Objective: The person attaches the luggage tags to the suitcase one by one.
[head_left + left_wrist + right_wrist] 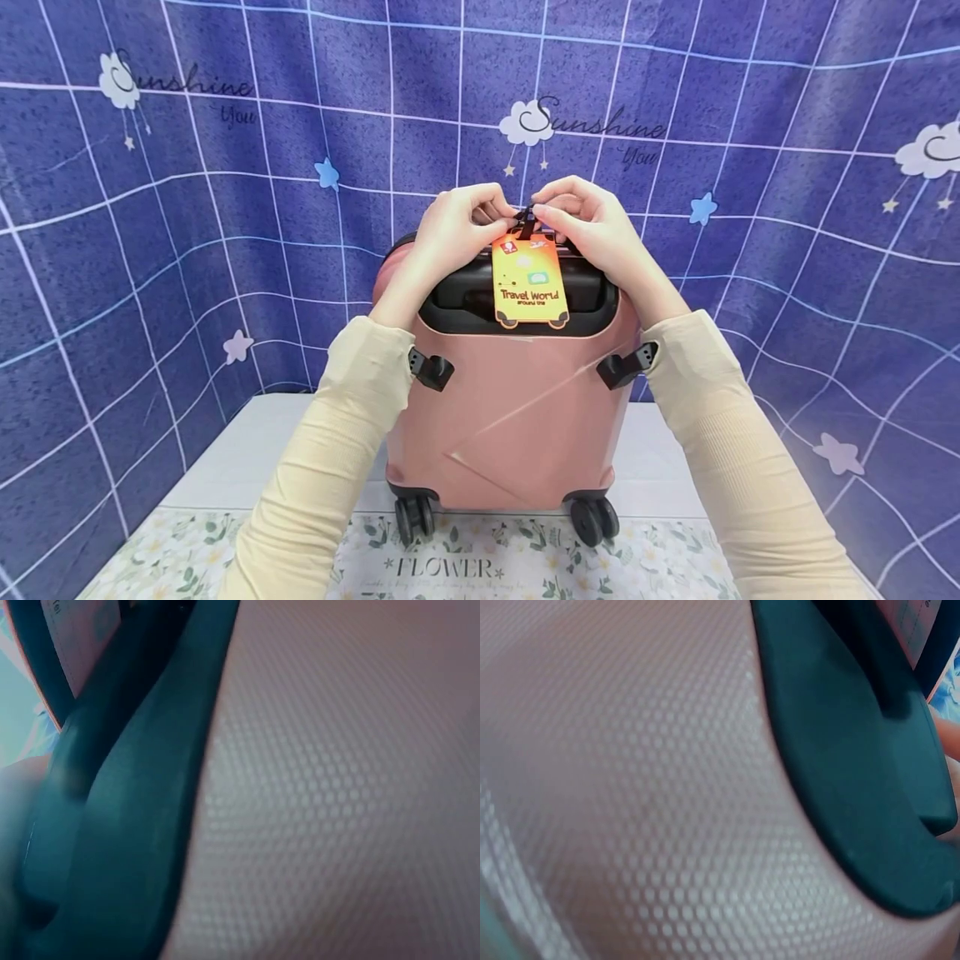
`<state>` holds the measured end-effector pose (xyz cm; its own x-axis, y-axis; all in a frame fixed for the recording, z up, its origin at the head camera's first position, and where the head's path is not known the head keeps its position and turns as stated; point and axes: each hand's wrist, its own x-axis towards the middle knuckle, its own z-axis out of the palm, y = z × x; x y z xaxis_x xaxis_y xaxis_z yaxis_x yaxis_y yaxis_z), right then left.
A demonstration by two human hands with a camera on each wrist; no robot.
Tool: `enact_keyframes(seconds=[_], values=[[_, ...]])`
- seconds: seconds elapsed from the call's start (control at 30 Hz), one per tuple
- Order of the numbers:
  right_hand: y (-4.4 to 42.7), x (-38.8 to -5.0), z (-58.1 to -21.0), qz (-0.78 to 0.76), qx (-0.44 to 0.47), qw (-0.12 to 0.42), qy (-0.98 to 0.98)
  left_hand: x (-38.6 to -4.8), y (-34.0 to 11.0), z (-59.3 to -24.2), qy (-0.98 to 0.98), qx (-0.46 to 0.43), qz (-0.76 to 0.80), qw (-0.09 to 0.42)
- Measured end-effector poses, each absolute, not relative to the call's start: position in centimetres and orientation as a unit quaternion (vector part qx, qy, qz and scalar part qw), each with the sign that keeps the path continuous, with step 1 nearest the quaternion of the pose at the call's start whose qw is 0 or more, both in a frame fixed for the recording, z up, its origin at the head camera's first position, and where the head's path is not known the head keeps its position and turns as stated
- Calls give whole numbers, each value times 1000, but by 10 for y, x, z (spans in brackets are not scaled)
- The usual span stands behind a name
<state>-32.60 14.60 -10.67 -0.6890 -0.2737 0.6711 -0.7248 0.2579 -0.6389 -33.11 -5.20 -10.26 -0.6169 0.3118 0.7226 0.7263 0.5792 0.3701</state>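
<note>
A pink suitcase (517,417) stands upright, its black handle recess (465,292) at the top. A yellow-orange luggage tag (529,283) reading "Travel World" hangs over that recess from a black strap (528,223). Above the tag, the left hand (467,225) pinches the strap from the left, and the right hand (588,221) pinches it from the right, the fingertips close together. Both wrist views show mostly the suitcase's textured shell (337,787) (652,795) and black trim (142,825) (832,750), with part of the tag (86,645) (911,626) behind the handle.
Black wheels (414,517) (595,518) stand on a floral cloth (187,550) printed "FLOWER". Behind them is a white surface (277,442). A purple-blue curtain (262,200) with grid lines, clouds and stars hangs at the back and sides.
</note>
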Motion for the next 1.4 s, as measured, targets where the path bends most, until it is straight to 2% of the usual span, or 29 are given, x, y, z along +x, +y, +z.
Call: enact_keyframes(seconds=[0.53, 0.87, 1.1, 1.4], values=[[146, -327, -107, 513, 325, 229, -761, -330, -51, -102, -856, -297, -292, 307], [146, -324, -107, 479, 310, 238, -786, -334, -51, -102, -838, -294, -359, 286], [145, -325, -108, 446, 300, 273, -798, -335, -52, -103, -818, -304, -414, 260], [144, -326, -107, 418, 286, 285, -813, -336, -52, -104, -822, -291, -418, 254]])
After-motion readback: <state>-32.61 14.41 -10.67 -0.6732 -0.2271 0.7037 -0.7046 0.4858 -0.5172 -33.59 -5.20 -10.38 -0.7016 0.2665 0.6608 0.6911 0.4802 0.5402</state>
